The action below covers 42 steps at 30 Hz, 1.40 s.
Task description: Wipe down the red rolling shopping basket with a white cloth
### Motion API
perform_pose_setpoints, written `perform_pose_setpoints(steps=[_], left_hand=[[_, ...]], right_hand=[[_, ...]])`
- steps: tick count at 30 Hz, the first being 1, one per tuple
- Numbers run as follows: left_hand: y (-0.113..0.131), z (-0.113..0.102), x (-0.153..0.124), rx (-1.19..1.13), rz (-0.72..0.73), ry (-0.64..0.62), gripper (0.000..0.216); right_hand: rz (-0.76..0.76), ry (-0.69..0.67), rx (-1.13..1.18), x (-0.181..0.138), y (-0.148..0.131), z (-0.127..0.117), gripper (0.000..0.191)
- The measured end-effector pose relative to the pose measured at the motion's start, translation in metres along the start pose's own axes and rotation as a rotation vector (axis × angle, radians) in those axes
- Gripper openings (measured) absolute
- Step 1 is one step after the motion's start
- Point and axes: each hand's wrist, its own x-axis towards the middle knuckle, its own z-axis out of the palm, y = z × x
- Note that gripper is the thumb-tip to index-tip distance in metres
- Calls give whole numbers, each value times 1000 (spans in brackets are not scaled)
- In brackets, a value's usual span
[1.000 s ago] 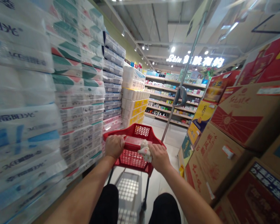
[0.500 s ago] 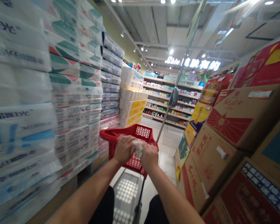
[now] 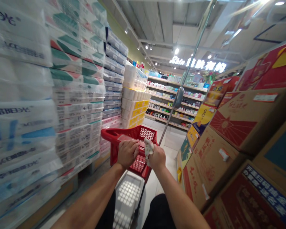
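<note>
A red plastic shopping cart with a perforated basket stands in front of me. My left hand is closed over its handle, fingers curled across the top. Just to the right, my right hand grips a crumpled whitish cloth with faint markings, held at the right part of the handle. Part of the cloth sticks out above and left of the fist. Whether the right fingers also touch the handle is hidden.
Tall stacks of wrapped paper packs line the left side. Cardboard cartons are piled on the right. A slanted metal pole rises beside the cart's right side. Farther ahead stand shelves of small products. Pale floor runs between.
My hands have moved apart: the right shifted slightly right with the cloth, which now stands more upright. The left stays on the handle. The view has shifted slightly.
</note>
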Motion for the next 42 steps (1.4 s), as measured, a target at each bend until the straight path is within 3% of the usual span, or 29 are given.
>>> perform_pose_setpoints(steps=[3,6,10,13,17,22,27,31,34,38,42], left_hand=[[-10,-6,1,13,24,-35,24],[-15,-13,11,51,-27,-65,22],[-2,-15,24,42,35,-194,25],[13,-13,21,-40,127,-292,22],[22,-5,9,-38,59,-183,29],[21,5,1,-23,125,-100,25],[14,3,-2,-38,182,-123,25],[6,-3,-1,-79,149,-159,22],[0,-7,0,-103,125,-160,21],[-5,-9,-1,-102,133,-131,24],[-5,-10,0,-97,91,-118,31]], right_hand=[[-81,29,45,-13,-11,1,27],[-227,64,91,-29,-19,0,41],[-369,0,197,-32,-15,-4,55],[-304,-64,298,-23,-5,-5,50],[-109,-82,339,-15,-2,-4,46],[101,-111,330,-6,-15,-5,31],[42,-158,336,-6,-16,-8,28],[-135,-9,376,-29,-17,-3,33],[-254,24,366,-39,-19,-2,40],[-174,-92,397,-24,-22,-4,33],[-82,-173,549,-10,-22,-1,40]])
